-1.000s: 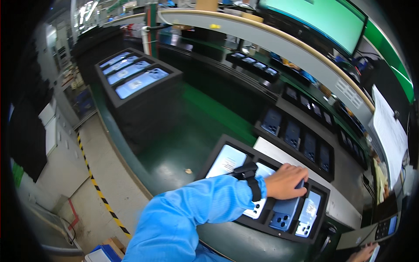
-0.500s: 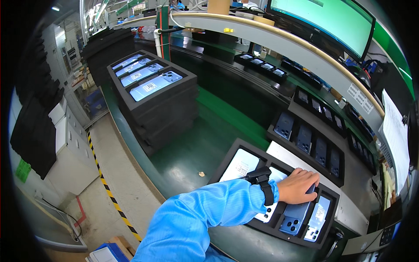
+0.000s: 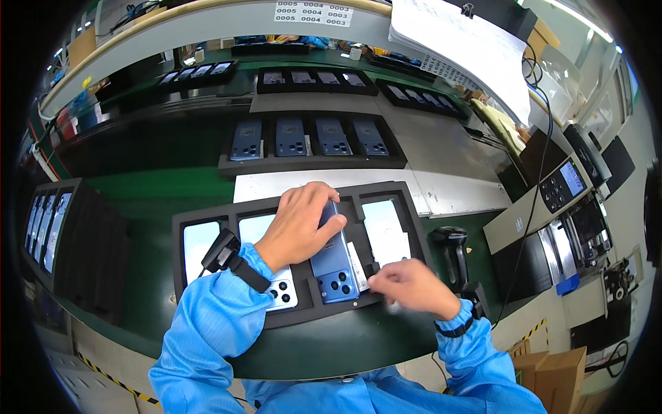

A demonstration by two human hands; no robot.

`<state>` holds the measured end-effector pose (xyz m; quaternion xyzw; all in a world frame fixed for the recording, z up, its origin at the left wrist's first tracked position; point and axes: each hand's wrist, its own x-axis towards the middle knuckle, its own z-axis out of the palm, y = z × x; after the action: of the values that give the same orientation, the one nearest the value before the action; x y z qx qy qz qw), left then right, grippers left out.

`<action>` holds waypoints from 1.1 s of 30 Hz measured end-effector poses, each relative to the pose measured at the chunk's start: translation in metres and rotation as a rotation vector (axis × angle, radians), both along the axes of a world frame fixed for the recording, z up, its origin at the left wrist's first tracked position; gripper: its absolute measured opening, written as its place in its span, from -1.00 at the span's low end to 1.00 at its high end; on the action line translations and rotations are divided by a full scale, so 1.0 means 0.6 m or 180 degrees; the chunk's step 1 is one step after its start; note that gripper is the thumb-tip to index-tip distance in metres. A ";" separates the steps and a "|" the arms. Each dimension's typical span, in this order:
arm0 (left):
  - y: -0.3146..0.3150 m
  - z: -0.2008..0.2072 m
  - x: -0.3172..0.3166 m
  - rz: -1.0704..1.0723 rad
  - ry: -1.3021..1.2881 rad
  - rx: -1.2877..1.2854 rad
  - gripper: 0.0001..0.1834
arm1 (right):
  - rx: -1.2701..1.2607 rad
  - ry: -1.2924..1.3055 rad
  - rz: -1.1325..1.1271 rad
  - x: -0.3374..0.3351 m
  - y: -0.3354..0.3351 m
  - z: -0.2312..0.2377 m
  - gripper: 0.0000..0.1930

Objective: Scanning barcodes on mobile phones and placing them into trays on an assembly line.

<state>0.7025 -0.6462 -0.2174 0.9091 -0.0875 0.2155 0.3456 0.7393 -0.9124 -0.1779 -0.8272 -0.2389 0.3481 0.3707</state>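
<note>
A black foam tray [image 3: 303, 314] lies before me with several smartphones in its slots. My left hand [image 3: 300, 224] grips the upper end of a dark blue smartphone [image 3: 336, 265], thumb on its back and fingers over the top edge. A white label strip [image 3: 357, 268] sticks out along that phone's right side. Beside the strip's lower end, my right hand [image 3: 410, 286] is closed in a pinch; whether it holds the strip is blurred. Pale phones lie in the other slots: a left phone [image 3: 200, 245], a white phone [image 3: 283, 290] partly under my left wrist, and a right phone [image 3: 383, 224].
Beyond the tray sits another foam tray of blue phones [image 3: 310, 163], with more trays farther back. A stack of foam trays [image 3: 89, 241] stands at left. On the right are a black handheld scanner [image 3: 452, 252] and a label printer [image 3: 524, 228]. Papers [image 3: 462, 41] hang overhead.
The view has swung to the right, bringing the printer and scanner into sight. My right hand has come in beside the blue phone. My left hand still holds that phone's upper end.
</note>
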 end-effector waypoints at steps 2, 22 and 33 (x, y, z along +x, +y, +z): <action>-0.015 -0.005 0.002 0.0220 -0.0168 0.0635 -0.56 | 0.0639 -0.0810 -0.0885 0.017 -0.060 -0.037 -0.81; 0.113 -0.002 -0.109 0.0452 0.0374 0.0636 -0.61 | 0.2227 0.2497 -0.1192 0.017 -0.056 0.009 -0.53; 0.119 -0.019 -0.099 0.0485 0.0025 0.0762 -0.48 | 0.1559 0.2786 0.0062 -0.105 0.154 -0.011 -0.76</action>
<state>0.6430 -0.5750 -0.2288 0.9487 -0.0419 0.2257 0.2176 0.6761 -0.8198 -0.1846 -0.4901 -0.1434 0.5996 0.6162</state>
